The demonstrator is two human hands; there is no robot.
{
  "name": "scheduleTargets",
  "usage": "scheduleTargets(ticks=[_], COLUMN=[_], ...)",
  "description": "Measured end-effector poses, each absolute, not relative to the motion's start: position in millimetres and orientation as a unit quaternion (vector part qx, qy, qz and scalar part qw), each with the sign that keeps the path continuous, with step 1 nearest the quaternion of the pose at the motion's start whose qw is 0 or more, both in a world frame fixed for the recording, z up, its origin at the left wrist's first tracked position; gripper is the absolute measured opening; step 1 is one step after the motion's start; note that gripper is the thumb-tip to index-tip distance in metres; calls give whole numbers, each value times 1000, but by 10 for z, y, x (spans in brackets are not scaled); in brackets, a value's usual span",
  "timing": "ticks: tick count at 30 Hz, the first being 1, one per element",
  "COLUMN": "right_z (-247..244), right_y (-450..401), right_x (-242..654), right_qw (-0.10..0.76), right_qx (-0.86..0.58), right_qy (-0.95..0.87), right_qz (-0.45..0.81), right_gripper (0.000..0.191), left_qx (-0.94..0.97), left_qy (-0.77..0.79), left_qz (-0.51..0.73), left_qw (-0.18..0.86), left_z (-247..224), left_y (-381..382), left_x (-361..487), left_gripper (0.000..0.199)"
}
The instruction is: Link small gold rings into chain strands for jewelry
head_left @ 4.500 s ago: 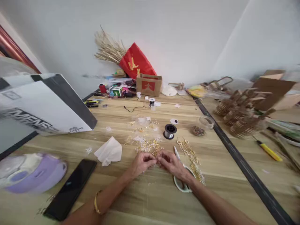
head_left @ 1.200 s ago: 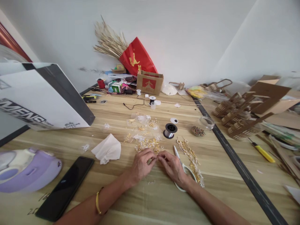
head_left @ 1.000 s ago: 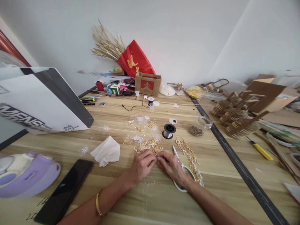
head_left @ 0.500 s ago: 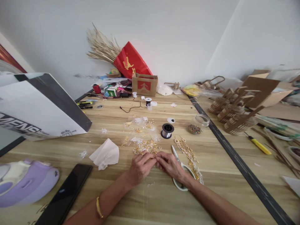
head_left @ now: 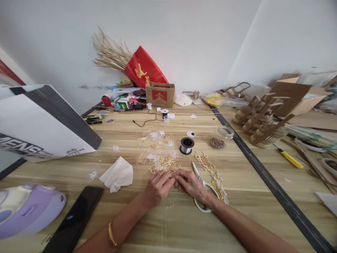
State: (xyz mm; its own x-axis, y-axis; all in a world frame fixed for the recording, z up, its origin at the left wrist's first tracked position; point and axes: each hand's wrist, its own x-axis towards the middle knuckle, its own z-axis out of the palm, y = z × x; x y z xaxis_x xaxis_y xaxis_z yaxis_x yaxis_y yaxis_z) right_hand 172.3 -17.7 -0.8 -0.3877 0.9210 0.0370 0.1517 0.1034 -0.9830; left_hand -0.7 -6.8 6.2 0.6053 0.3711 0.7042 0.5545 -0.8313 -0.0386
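My left hand (head_left: 159,186) and my right hand (head_left: 189,183) meet at the fingertips, both pinched closed. Whatever lies between the fingers is too small and hidden to name. Just beyond them spreads a pile of gold and silver beads and findings (head_left: 162,163). Under my right wrist lie scissors (head_left: 198,173) with pale handles, blades pointing away. Gold and clear beaded strands (head_left: 214,177) rest to the right of the scissors. A black spool of clear line (head_left: 186,146) stands behind the pile. Thin clear line with tiny beads (head_left: 168,205) seems to lie below my hands.
A tissue (head_left: 118,174), a black phone (head_left: 75,218) and a purple-white device (head_left: 31,209) lie left, below a white box (head_left: 44,123). To the right stand a jar of beads (head_left: 221,137), small woven baskets (head_left: 264,131) and a yellow cutter (head_left: 289,159). A paper bag (head_left: 160,95) stands behind.
The view has shifted slightly, so things on the table sit a little further left. My hands keep the same pinched pose, with fingertips together.
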Motion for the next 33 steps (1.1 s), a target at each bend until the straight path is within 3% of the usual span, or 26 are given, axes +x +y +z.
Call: scheduleTargets(ticks=[4, 11, 19, 33], right_z=[-9, -27, 17, -27], right_y=[-177, -183, -195, -171], right_x=[1725, 1739, 1729, 1750], right_qw=[369, 466, 416, 399], right_qx=[-422, -434, -421, -422], right_qy=[-656, -713, -732, -751], right_qz=[504, 292, 338, 315], right_gripper=[28, 19, 15, 11], left_qx=[-883, -796, -679, -545], left_qy=[-299, -401, -471, -449], left_qz=[-360, -408, -375, -331], left_qw=[49, -197, -419, -626], left_z=[12, -34, 59, 77], left_y=[-49, 12, -22, 52], left_x=[2, 42, 88, 61], left_gripper=[16, 10, 6, 26])
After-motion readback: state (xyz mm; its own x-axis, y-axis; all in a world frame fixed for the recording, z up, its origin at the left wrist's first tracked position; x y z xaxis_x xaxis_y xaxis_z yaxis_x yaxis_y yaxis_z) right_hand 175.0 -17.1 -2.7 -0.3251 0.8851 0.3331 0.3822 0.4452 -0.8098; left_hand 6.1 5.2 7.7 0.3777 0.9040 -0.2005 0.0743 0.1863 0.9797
